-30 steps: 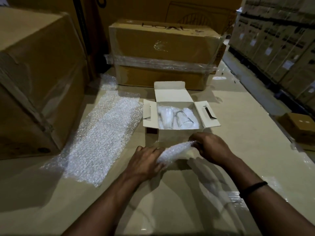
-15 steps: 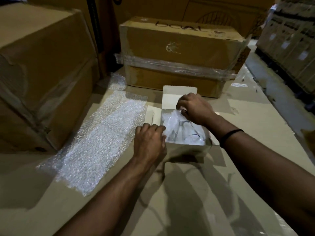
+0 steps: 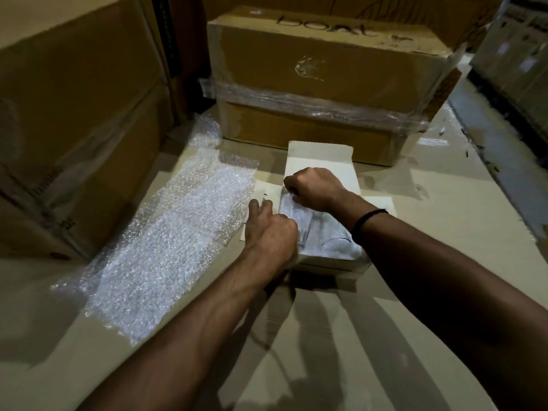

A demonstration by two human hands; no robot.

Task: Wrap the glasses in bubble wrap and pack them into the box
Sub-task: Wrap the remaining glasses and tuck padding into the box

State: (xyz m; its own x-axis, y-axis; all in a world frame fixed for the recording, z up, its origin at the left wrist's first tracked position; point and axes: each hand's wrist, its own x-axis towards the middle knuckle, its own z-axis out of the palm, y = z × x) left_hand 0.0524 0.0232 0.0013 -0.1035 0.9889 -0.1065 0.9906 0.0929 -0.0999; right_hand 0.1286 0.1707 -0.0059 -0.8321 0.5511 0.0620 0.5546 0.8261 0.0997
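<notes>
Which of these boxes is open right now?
The small white box: its flaps are spread and wrapped glasses lie inside. The brown carton behind it and the left carton are closed.

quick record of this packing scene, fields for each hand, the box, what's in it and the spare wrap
left hand: rests on the left flap of the white box, fingers stretched out
right hand: fingers curled on a wrapped glass at the left inside the box
box state: open, flaps spread, on a cardboard surface
contents: other wrapped glasses, count unclear
spare wrap: bubble wrap sheet lying flat, left of the box
behind: taped brown carton
</notes>
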